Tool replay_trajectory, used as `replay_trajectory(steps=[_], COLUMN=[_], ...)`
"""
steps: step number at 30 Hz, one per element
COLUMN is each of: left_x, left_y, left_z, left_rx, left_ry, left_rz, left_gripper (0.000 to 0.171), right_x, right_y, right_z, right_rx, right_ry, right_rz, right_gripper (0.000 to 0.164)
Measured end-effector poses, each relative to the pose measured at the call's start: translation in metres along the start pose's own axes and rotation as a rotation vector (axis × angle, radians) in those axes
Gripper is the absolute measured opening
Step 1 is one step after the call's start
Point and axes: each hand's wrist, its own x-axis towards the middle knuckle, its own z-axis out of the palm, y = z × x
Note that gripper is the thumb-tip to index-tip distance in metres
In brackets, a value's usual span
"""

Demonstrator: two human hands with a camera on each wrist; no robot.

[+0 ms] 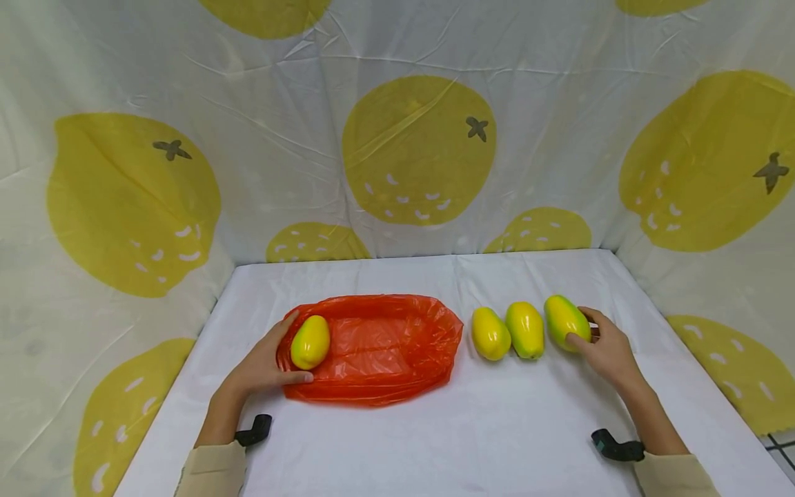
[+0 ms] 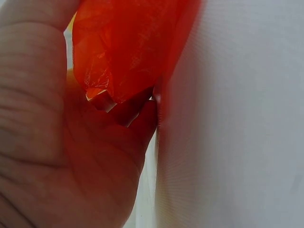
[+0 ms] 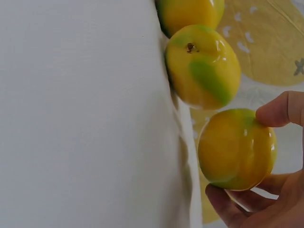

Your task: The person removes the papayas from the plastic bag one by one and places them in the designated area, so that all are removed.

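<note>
An open red plastic bag [image 1: 385,345] lies spread on the white table, with one yellow mango [image 1: 310,343] inside its left end. My left hand [image 1: 263,359] curves round that end and holds the bag, thumb along the front rim and fingers at the back; in the left wrist view the bag [image 2: 128,42] partly hides the fingers. On the right, my right hand [image 1: 605,345] grips a yellow-green mango [image 1: 565,322] between thumb and fingers. That mango [image 3: 237,149] appears slightly raised from the cloth in the right wrist view.
Two more mangoes, one at the left [image 1: 491,334] and one at the right [image 1: 525,330], stand close together between the bag and my right hand. White cloth [image 1: 435,442] covers the table. A fruit-print curtain [image 1: 279,166] closes off the back and both sides.
</note>
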Motion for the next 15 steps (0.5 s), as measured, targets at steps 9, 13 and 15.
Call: replay_trajectory(steps=[9, 13, 15], left_x=[-0.0005, 0.0001, 0.0001], left_y=[0.0001, 0.0001, 0.0003], left_z=[-0.0003, -0.0003, -0.0002], left_rx=[0.011, 0.004, 0.0], left_ry=[0.005, 0.004, 0.003], left_rz=[0.006, 0.008, 0.008], left_gripper=[0.132, 0.132, 0.131], right_x=[-0.0013, -0.0019, -0.002], right_y=[-0.0011, 0.0, 0.0006], right_z=[0.008, 0.0088, 0.0093], right_rx=[-0.003, -0.009, -0.014], right_ry=[-0.01, -0.027, -0.042], right_rz=[0.0, -0.016, -0.018], right_gripper=[0.072, 0.072, 0.072])
